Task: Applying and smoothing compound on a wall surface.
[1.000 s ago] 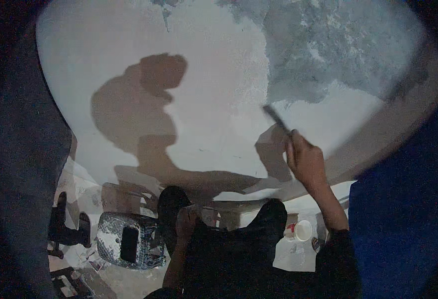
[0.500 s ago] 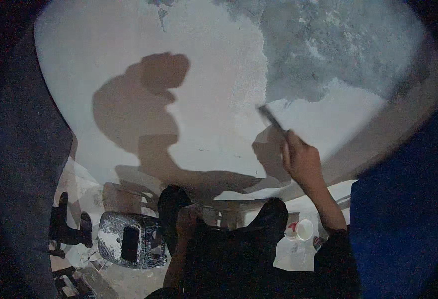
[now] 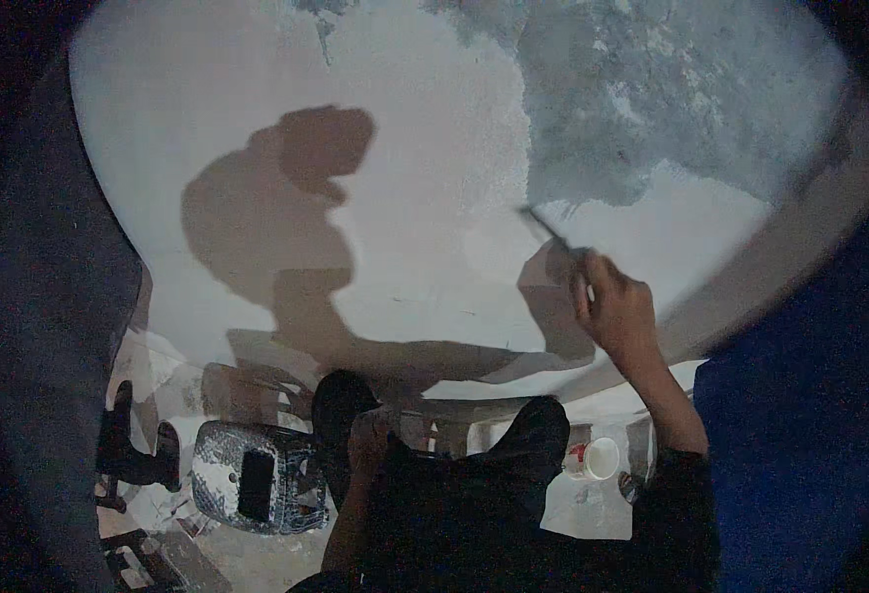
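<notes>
My right hand (image 3: 617, 304) is closed around a putty knife (image 3: 545, 226), its thin blade seen nearly edge-on against the wall. Under the blade, smooth white plaster (image 3: 444, 148) covers much of the wall (image 3: 692, 89), while bare mottled grey remains at the upper right. The blade's tip lies close to the border between the white and the grey. Low in front of my body, beside my left knee, is my left hand (image 3: 368, 442). Its fingers are dim and partly hidden, so I cannot make out what they hold.
A plaster-spattered plastic stool (image 3: 227, 479) stands on the floor (image 3: 266, 558) at left. To the right of my legs is a white bucket (image 3: 601, 459). Dark footwear (image 3: 138, 445) shows at far left. My shadow (image 3: 276, 217) falls across the plaster, and a blue surface (image 3: 781, 425) borders the right side.
My right hand has shifted slightly to the right and down along the wall with the putty knife, whose angle looks a little flatter. My left hand has barely moved.
</notes>
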Tool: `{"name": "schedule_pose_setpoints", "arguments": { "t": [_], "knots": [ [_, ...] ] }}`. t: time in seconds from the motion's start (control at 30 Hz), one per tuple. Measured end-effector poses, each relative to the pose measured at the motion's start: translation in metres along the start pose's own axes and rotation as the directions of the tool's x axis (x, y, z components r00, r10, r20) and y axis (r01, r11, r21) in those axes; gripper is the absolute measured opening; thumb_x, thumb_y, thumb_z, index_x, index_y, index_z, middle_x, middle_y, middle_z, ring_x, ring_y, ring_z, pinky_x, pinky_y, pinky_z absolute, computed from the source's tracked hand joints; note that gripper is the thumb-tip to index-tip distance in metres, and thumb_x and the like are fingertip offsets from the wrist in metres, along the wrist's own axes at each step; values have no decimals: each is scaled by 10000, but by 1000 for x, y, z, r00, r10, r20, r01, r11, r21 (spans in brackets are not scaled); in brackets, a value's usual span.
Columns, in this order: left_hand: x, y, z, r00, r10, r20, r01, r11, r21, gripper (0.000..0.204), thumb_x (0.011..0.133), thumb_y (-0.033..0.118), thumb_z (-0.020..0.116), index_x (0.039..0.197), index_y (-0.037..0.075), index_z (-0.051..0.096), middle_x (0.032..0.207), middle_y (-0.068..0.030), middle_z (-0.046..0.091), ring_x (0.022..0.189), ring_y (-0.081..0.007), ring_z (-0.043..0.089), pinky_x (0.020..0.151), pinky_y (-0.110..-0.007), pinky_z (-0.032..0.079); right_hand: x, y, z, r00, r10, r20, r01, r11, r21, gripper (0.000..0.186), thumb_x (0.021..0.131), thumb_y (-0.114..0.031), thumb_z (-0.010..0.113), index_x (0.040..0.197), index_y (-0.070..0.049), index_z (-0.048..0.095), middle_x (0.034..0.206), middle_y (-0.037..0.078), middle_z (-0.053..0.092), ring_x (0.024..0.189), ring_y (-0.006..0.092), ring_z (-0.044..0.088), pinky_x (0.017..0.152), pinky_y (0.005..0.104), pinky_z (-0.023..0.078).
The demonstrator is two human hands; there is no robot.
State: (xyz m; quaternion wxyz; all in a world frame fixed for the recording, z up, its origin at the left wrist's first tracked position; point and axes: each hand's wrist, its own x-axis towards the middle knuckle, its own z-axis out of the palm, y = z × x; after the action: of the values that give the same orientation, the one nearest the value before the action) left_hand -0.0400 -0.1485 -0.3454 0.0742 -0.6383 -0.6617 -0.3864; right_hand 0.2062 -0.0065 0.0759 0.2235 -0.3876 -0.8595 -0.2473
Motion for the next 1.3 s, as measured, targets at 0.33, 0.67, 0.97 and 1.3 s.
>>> {"name": "schedule_pose_setpoints", "arguments": {
  "t": [0.33, 0.67, 0.97, 1.3],
  "knots": [
    [-91, -58, 33, 929, 354, -108, -142, 609, 780, 285, 893, 222, 529, 1114, 43, 533, 1105, -130, 539, 967, -300, 548, 761, -457, 483, 24, -18, -14, 996, -85, -14, 85, 996, -1, 184, 891, -197, 520, 993, -44, 530, 761, 152, 608, 574, 318, 615, 489, 378, 500],
    [-32, -20, 24, 926, 21, -378, 41, 987, 155, 284, 888, 214, 498, 1075, 6, 548, 1106, -170, 551, 1020, -369, 542, 776, -437, 507, 27, -4, -29, 999, -30, 43, 33, 997, -73, 176, 894, -178, 529, 990, -30, 547, 785, 163, 629, 596, 312, 629, 517, 387, 508],
    [-55, -61, 42, 856, 84, -511, -48, 995, 83, 284, 913, 245, 456, 1041, 21, 576, 1054, -176, 576, 996, -351, 556, 809, -411, 502, 39, -22, -30, 1000, -2, 5, 2, 998, 55, 184, 874, -186, 563, 943, -16, 559, 729, 161, 621, 596, 314, 628, 503, 380, 501],
    [8, 16, -41, 936, -257, 241, 304, 935, -183, 257, 896, 211, 501, 1082, 41, 546, 1074, -162, 556, 1007, -347, 534, 854, -428, 472, 21, 3, -13, 996, -48, 74, 53, 995, -81, 202, 908, -216, 524, 850, -24, 507, 631, 177, 581, 549, 332, 602, 454, 394, 466]
  ]
}}
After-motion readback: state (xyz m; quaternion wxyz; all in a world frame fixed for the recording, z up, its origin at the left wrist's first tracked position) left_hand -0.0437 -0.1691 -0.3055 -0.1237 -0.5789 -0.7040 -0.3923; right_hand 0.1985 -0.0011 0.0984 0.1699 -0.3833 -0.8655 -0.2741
